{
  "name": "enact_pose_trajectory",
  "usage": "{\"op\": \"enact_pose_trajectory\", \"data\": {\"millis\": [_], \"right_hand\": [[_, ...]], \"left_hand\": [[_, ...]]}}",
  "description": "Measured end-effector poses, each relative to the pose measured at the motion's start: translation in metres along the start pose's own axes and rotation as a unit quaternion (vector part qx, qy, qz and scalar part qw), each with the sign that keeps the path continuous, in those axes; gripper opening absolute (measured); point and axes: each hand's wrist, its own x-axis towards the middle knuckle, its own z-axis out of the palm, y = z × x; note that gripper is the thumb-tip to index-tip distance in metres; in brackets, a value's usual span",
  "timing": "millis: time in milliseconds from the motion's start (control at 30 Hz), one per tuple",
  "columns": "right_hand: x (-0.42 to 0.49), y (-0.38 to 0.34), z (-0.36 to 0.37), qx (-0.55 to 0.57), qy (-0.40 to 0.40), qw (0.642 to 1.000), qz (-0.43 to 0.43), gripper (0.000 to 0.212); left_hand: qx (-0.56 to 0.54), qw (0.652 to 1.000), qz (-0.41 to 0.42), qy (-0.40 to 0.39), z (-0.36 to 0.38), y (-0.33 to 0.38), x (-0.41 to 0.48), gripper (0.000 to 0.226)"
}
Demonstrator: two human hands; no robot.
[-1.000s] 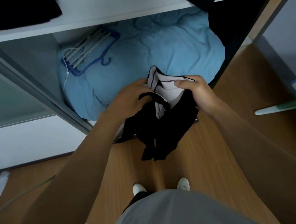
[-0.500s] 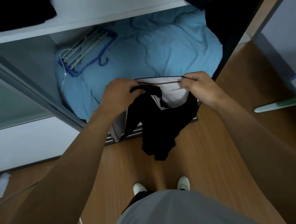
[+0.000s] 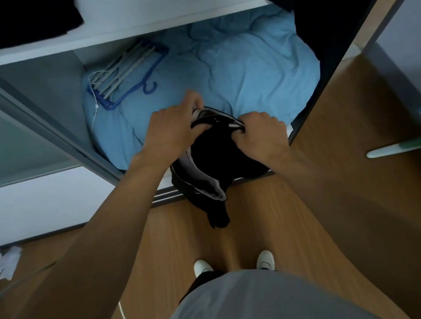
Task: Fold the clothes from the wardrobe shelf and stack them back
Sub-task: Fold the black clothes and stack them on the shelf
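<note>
Moved: left hand [image 3: 172,133] and right hand [image 3: 261,135] came closer.
Fingers: both grasp black garment [image 3: 220,160] hanging below them.
Progress: folding barely begun.

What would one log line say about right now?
left hand: grips black-and-white cloth garment | right hand: grips garment | garment: bunched, hanging | nearby: light blue quilt
</note>
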Motion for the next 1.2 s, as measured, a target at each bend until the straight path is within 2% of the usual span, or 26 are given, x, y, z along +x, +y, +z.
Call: {"op": "enact_pose_trajectory", "data": {"millis": [67, 133, 200, 267, 367, 467, 567, 667, 767, 833, 933, 1033, 1100, 1200], "right_hand": [[0.006, 0.000, -0.004, -0.002, 0.017, 1.000, -0.009, 0.018], [0.008, -0.005, -0.005, 0.006, 0.038, 0.999, -0.022, 0.019], [0.007, -0.011, -0.004, 0.015, 0.061, 0.997, -0.042, 0.020], [0.005, -0.011, 0.000, 0.026, 0.081, 0.994, -0.066, 0.021], [0.001, 0.004, 0.007, 0.056, 0.089, 0.991, -0.083, 0.022], [-0.009, 0.020, 0.016, 0.082, 0.071, 0.988, -0.109, 0.024], [-0.025, 0.022, 0.028, 0.073, 0.070, 0.981, -0.164, 0.021], [-0.036, 0.021, 0.036, 0.154, 0.055, 0.969, -0.186, 0.021], [-0.042, 0.014, 0.037, 0.235, 0.004, 0.961, -0.146, 0.019], [-0.047, 0.010, 0.035, 0.233, -0.041, 0.965, -0.112, 0.037], [-0.057, 0.000, 0.037, 0.149, -0.087, 0.980, -0.097, 0.070], [-0.058, -0.014, 0.042, 0.059, -0.099, 0.989, -0.088, 0.085], [-0.056, -0.021, 0.047, 0.015, -0.078, 0.992, -0.100, 0.070], [-0.048, -0.021, 0.045, 0.018, -0.016, 0.993, -0.111, 0.022]], "left_hand": [[-0.015, 0.998, -0.045, -0.028, 0.002, -0.005, -0.003, 0.047], [0.015, 0.991, -0.090, -0.102, 0.004, -0.011, -0.005, 0.047], [0.040, 0.974, -0.109, -0.197, 0.006, -0.015, -0.009, 0.028], [-0.051, 0.963, -0.145, -0.223, 0.009, -0.018, -0.014, 0.017], [-0.267, 0.920, -0.239, -0.162, 0.009, -0.022, -0.012, 0.035], [-0.382, 0.865, -0.306, -0.104, 0.008, -0.019, -0.009, 0.040], [-0.448, 0.818, -0.356, -0.060, 0.011, -0.013, -0.006, 0.039], [-0.489, 0.779, -0.393, -0.021, 0.012, -0.008, -0.004, 0.037], [-0.537, 0.724, -0.432, 0.021, 0.013, -0.006, -0.004, 0.034], [-0.557, 0.697, -0.449, 0.043, 0.014, -0.005, -0.003, 0.033], [-0.559, 0.691, -0.456, 0.050, 0.013, -0.001, -0.003, 0.032], [-0.565, 0.681, -0.462, 0.060, 0.012, 0.004, -0.003, 0.033], [-0.563, 0.683, -0.462, 0.065, 0.011, 0.004, -0.003, 0.032], [-0.544, 0.705, -0.450, 0.063, 0.006, -0.001, -0.004, 0.030]]}}
